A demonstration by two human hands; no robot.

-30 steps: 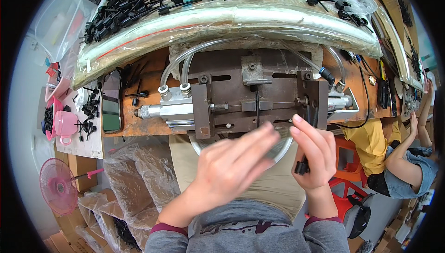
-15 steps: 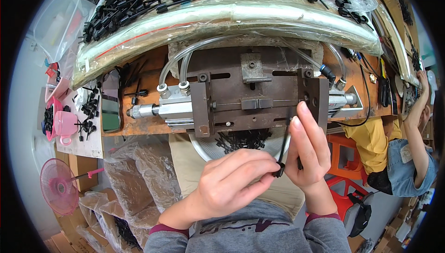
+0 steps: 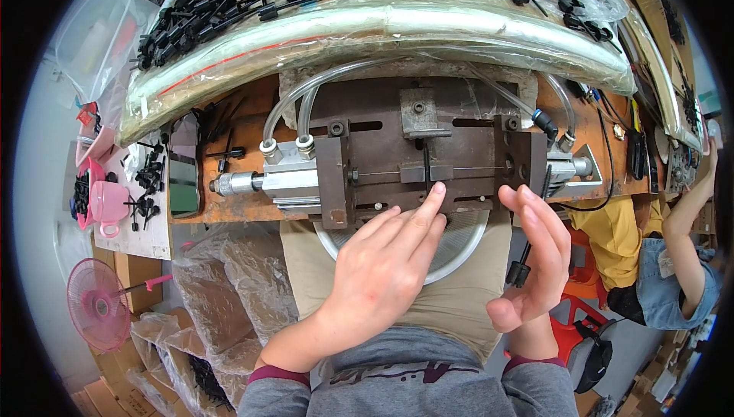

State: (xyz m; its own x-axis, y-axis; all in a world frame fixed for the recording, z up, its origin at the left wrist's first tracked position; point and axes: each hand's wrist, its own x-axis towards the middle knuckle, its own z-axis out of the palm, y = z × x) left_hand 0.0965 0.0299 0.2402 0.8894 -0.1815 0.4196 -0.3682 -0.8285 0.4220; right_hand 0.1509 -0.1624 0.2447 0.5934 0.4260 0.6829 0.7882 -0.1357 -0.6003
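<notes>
Nearest us, we see both hands working over the lap: the left hand [image 3: 382,268] reaches forward with its fingers long and close together, a fingertip at or just beside the lower part of a black stem [image 3: 427,163], and with the thumb hidden we cannot tell whether it pinches or merely presses. The right hand [image 3: 539,264] is loosely spread, thumb well apart from the fingers, with a second black piece [image 3: 518,273] hanging beside them (its grip is out of our sight). The stem stands between two small metal blocks [image 3: 442,173] on a brown metal fixture [image 3: 375,103]; we judge that a fingertip left so near could be nipped if those blocks closed, that a stem seated askew could bend, and that a slack right grip could drop its piece. Of the containers, a pale mesh basket [image 3: 466,262] sits under the fixture's near edge, its contents mostly covered by the left hand. Off to the left, a pink basket [image 3: 94,166] holds black parts, while a pink mug [image 3: 109,203] beside it keeps its inside from us. Farthest off, beyond the orange desk [image 3: 256,126], a plastic-wrapped tray [image 3: 382,27] bears a tangled heap of black stemmed parts [image 3: 222,12].
</notes>
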